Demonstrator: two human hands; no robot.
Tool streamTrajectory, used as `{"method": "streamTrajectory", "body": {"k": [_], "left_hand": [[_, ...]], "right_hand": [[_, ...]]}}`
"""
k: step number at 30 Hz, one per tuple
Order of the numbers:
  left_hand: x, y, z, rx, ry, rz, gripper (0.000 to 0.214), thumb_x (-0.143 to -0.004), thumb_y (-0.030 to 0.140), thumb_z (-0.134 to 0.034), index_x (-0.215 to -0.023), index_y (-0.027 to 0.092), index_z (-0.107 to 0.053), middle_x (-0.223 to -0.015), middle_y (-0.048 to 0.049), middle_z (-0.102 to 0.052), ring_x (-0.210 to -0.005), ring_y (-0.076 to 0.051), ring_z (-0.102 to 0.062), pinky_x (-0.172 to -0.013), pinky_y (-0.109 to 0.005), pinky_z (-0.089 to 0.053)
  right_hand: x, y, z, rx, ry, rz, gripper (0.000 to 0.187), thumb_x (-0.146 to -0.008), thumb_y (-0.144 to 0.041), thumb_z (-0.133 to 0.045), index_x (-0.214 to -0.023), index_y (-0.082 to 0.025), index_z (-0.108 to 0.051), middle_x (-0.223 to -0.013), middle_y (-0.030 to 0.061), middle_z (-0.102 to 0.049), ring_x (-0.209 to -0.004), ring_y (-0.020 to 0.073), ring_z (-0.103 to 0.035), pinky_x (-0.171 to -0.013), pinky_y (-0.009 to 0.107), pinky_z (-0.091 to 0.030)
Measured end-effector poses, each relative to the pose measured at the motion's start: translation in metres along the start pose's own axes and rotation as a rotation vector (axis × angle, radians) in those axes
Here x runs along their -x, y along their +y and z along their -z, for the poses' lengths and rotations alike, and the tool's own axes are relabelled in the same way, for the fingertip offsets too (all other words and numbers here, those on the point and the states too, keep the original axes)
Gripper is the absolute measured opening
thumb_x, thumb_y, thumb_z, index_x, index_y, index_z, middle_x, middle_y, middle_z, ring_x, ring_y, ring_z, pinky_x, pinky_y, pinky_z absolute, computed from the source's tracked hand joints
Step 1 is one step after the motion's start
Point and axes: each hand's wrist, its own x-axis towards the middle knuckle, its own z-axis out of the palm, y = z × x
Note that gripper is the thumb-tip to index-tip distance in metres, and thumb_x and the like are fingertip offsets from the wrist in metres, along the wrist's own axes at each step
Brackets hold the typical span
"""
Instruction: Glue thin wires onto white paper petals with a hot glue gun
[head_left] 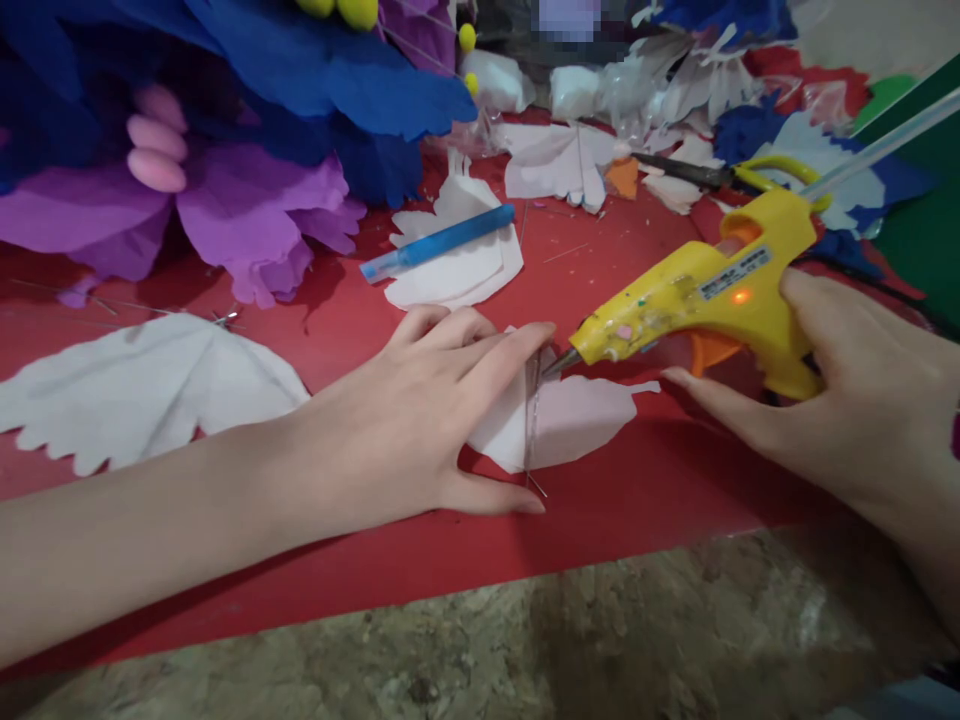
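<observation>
My left hand (435, 400) lies palm down on a white cut-out shape (581, 425), fingers stretched out and the thumb apart. Thin, dark wires (534, 420) run across the cut-out beside its index fingertip. At the right, my right hand (855, 410) is around the handle of a yellow hot glue gun (697, 290); its thumb extends below the orange trigger, and the other fingers are mostly hidden behind the gun. The metal nozzle points left and meets the wires near my left index finger. An orange light glows on the gun's side.
Another white cut-out (150, 390) lies at the left. A blue pen (439, 242) rests on white pieces at the middle. Large blue and purple petals (247, 210) fill the upper left. Yellow-handled scissors (690, 170) lie behind the gun. The red table covering (360, 580) ends at the front.
</observation>
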Motion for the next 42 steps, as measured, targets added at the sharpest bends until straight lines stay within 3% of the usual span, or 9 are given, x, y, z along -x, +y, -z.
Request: {"method": "streamTrajectory", "body": {"k": [5, 9, 17, 24, 31, 38, 42], "left_hand": [[-0.0013, 0.0007, 0.0003, 0.009, 0.012, -0.006, 0.078, -0.072, 0.059, -0.054, -0.126, 0.005, -0.036, -0.107, -0.0131, -0.057, -0.100, -0.028, -0.046, -0.086, -0.037, -0.033], [-0.0014, 0.0015, 0.0008, 0.002, -0.012, 0.026, 0.080, -0.073, 0.058, -0.055, -0.129, 0.007, -0.033, -0.108, -0.0130, -0.056, -0.103, -0.028, -0.046, -0.088, -0.037, -0.032], [-0.0013, 0.0014, 0.0004, 0.004, -0.007, 0.011, 0.085, -0.072, 0.059, -0.056, -0.131, 0.003, -0.030, -0.106, -0.0147, -0.056, -0.103, -0.029, -0.045, -0.088, -0.037, -0.032], [-0.0006, 0.0012, 0.0011, -0.001, -0.034, 0.029, 0.084, -0.074, 0.061, -0.052, -0.133, 0.008, -0.027, -0.111, -0.0134, -0.055, -0.104, -0.029, -0.045, -0.090, -0.037, -0.031], [-0.0017, 0.0032, 0.0020, 0.009, -0.018, 0.034, 0.083, -0.073, 0.055, -0.058, -0.132, 0.004, -0.030, -0.107, -0.0141, -0.056, -0.103, -0.030, -0.045, -0.088, -0.038, -0.032], [-0.0003, 0.0009, 0.0006, -0.003, -0.001, 0.000, 0.085, -0.073, 0.060, -0.053, -0.132, 0.003, -0.028, -0.110, -0.0146, -0.055, -0.103, -0.029, -0.045, -0.089, -0.037, -0.032], [0.0005, 0.0000, 0.0003, -0.008, -0.002, 0.007, 0.086, -0.072, 0.063, -0.052, -0.132, 0.006, -0.028, -0.112, -0.0142, -0.054, -0.104, -0.030, -0.045, -0.088, -0.037, -0.032]], "right_hand": [[0.0021, -0.0026, 0.0010, -0.026, 0.043, 0.100, 0.045, -0.079, -0.050, -0.047, -0.102, -0.011, -0.048, -0.080, 0.0109, -0.064, -0.065, 0.0189, -0.063, -0.040, 0.024, -0.038], [0.0022, -0.0033, -0.0021, 0.031, 0.089, 0.057, 0.043, -0.077, -0.048, -0.050, -0.099, -0.012, -0.050, -0.078, 0.0102, -0.065, -0.066, 0.0192, -0.063, -0.039, 0.025, -0.035], [-0.0003, -0.0050, -0.0021, 0.057, 0.033, -0.018, 0.044, -0.073, -0.048, -0.058, -0.091, -0.007, -0.055, -0.078, 0.0128, -0.065, -0.070, 0.0214, -0.065, -0.044, 0.024, -0.042], [-0.0004, -0.0029, -0.0024, 0.079, 0.017, -0.067, 0.048, -0.072, -0.054, -0.055, -0.098, -0.013, -0.053, -0.075, 0.0086, -0.064, -0.067, 0.0200, -0.063, -0.044, 0.024, -0.042], [-0.0025, -0.0020, -0.0009, 0.076, -0.026, -0.083, 0.044, -0.072, -0.053, -0.054, -0.088, -0.012, -0.054, -0.070, 0.0075, -0.061, -0.061, 0.0180, -0.061, -0.038, 0.024, -0.033], [-0.0036, -0.0010, 0.0020, 0.062, -0.049, -0.138, 0.044, -0.069, -0.057, -0.054, -0.084, -0.015, -0.054, -0.068, 0.0057, -0.060, -0.059, 0.0167, -0.060, -0.036, 0.024, -0.028], [-0.0008, -0.0019, 0.0060, -0.004, -0.005, -0.028, 0.043, -0.073, -0.056, -0.052, -0.082, -0.014, -0.052, -0.069, 0.0068, -0.061, -0.059, 0.0160, -0.059, -0.036, 0.025, -0.027]]}}
